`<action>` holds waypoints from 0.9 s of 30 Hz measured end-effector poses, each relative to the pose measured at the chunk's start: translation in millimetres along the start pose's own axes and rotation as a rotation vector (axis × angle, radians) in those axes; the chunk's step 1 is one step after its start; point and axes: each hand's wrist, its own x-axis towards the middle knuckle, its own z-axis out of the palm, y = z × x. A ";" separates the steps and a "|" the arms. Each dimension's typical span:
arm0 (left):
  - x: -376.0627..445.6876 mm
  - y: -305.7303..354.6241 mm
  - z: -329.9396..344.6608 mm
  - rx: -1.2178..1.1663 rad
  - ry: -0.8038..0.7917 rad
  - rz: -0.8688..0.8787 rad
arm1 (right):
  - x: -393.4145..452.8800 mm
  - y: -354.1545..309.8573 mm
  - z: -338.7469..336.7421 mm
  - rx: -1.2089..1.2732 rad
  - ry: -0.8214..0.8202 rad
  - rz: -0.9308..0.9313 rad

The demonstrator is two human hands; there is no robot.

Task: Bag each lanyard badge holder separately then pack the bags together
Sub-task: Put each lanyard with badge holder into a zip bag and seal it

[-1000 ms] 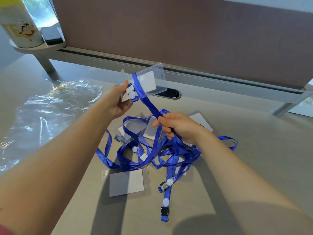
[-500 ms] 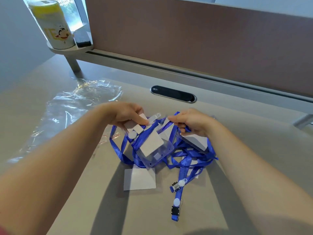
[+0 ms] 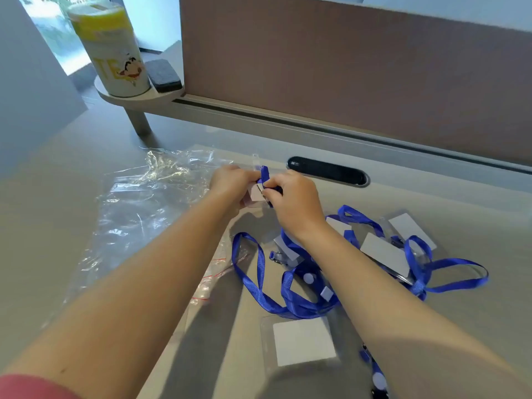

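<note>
My left hand (image 3: 230,181) and my right hand (image 3: 290,200) meet above the desk, both pinching one clear badge holder (image 3: 254,192) with its blue strap end (image 3: 264,174). Its white card shows between my fingers. A tangle of blue lanyards (image 3: 302,286) with several more clear holders and white cards lies to the right and below my right wrist. One holder with a white card (image 3: 303,339) lies flat near the front. Clear plastic bags (image 3: 138,203) lie spread at the left, with small red-striped zip bags (image 3: 218,272) beside my left forearm.
A brown partition (image 3: 345,76) closes off the back of the desk. A black cable grommet (image 3: 328,171) sits just behind my hands. At the back left a raised shelf holds a yellow-and-white canister (image 3: 112,50) and a grey eraser (image 3: 164,76).
Both hands lifted one holder out of the pile and carried it left and away, toward the clear bags. The view swung left, so the pile now sits to the right.
</note>
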 end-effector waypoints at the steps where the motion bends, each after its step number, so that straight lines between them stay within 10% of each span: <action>1: 5.3 2.3 -4.7 -0.083 -0.027 -0.041 | 2.6 -1.7 5.9 -0.038 0.010 -0.017; 9: 28.5 -8.5 -41.0 -0.270 -0.097 -0.327 | 8.8 6.0 34.1 -0.259 -0.238 -0.257; 12: 23.9 -18.3 -50.1 -0.316 -0.081 -0.358 | 6.9 10.2 45.5 -0.397 -0.015 -0.499; 27: -63.8 -97.9 -121.5 0.046 -0.169 0.062 | -90.8 11.5 86.0 -0.290 0.304 -0.505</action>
